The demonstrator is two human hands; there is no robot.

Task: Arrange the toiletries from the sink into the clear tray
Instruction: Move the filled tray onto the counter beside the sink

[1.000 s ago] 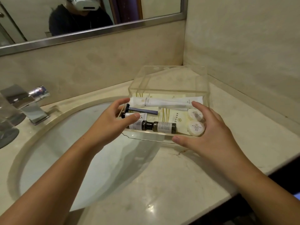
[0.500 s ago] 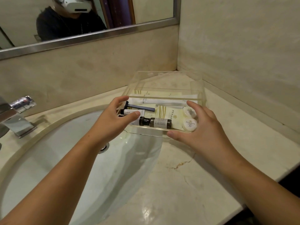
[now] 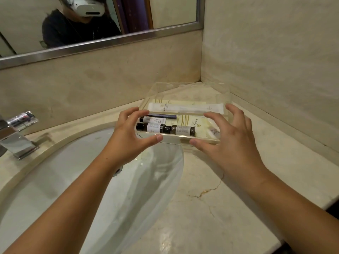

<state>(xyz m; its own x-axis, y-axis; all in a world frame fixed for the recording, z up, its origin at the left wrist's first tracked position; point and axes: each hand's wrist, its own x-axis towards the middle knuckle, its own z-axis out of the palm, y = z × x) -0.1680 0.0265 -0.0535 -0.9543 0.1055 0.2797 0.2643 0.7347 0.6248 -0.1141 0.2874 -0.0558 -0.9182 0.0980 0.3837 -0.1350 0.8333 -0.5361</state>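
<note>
As we hold it by both ends, the clear tray [image 3: 183, 83] is at the far right corner of the bench [image 3: 225, 208].
Our left hand [image 3: 128, 133] curls round the tray's left end, thumb on the near wall, fingers over the far side; our right hand [image 3: 232, 139] grips the right end likewise. We cannot tell whether the tray rests or hangs just above the bench. Its near left corner reaches over the sink [image 3: 88, 180]. Inside, dark bottles [image 3: 166, 128] lie end to end along the near wall, a white tube [image 3: 154, 119] just behind them, a long white packet [image 3: 185, 108] farther back.
</note>
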